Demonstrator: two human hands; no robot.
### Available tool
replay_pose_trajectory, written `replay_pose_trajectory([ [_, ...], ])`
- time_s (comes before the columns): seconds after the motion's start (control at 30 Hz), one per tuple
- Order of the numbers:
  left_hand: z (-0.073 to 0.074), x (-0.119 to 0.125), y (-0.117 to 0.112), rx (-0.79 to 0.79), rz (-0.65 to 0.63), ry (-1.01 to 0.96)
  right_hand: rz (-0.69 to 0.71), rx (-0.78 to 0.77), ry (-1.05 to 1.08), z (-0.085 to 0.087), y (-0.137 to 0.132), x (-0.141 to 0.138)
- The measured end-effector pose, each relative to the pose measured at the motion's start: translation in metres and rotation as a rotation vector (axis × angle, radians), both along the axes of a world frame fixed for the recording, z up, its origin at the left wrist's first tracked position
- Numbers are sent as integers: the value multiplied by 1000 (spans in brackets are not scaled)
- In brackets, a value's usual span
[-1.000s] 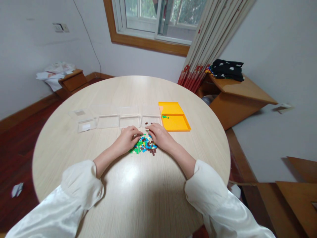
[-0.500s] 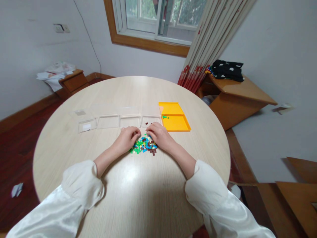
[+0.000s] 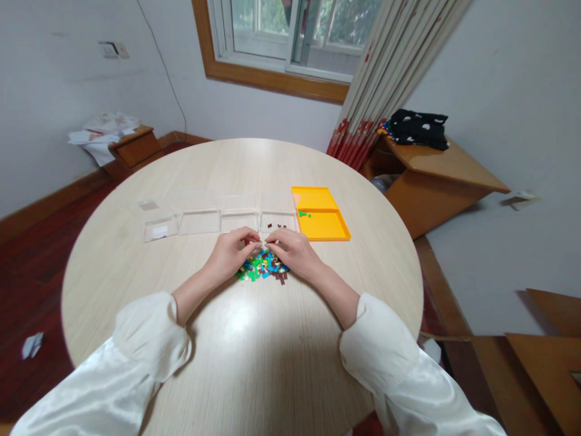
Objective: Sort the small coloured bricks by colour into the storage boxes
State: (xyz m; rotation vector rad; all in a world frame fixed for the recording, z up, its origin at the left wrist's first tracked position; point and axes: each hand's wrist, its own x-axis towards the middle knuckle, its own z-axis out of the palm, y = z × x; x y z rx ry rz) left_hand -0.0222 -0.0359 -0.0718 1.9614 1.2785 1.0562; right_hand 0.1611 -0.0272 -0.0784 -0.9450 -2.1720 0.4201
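My left hand (image 3: 232,253) and my right hand (image 3: 294,249) meet fingertip to fingertip just above a heap of small building bricks (image 3: 261,266) in green, blue, brown, yellow and cream. Thumb and fingers of both hands are pinched. Whatever they hold is too small to name. Directly behind my right hand lies an open clear plastic box (image 3: 293,217) with a few small brown bricks (image 3: 269,226) in it. To its right, an open yellow box (image 3: 324,230) holds a few green bricks (image 3: 302,214) in its back left corner.
Further clear boxes with raised lids stand in a row leftward, among them a middle box (image 3: 198,231) and a leftmost box (image 3: 145,232) containing a white slip (image 3: 160,232). All rest on a round wooden table (image 3: 240,363). A curtain (image 3: 385,66) hangs behind, right.
My hands have come closer together, so that the fingertips nearly touch above the heap. More of the brown bricks in the clear box now show. The boxes have stayed put.
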Motion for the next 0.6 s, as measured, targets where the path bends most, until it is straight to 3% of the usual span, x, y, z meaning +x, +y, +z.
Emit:
replay_pose_trajectory([
  [0.6, -1, 2, 0, -53, -55, -41, 77, 63, 9, 1, -3, -3],
])
